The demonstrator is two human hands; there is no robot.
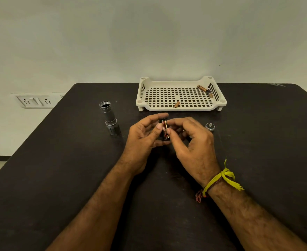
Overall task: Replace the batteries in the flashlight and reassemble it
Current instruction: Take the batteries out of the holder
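Note:
A black battery holder with a red-and-gold battery (164, 129) in it is held upright above the middle of the table. My left hand (143, 137) grips it from the left and my right hand (189, 140) pinches it from the right. The grey flashlight body (109, 117) stands head down at the left, its threaded open end up. Its silver tail cap (210, 127) lies on the table just right of my right hand.
A cream perforated tray (180, 105) stands at the back of the dark table (58, 169) with three brownish batteries in it, one (176, 104) at the front and two (205, 90) in the right corner. A wall socket panel (35, 101) sits left of the table.

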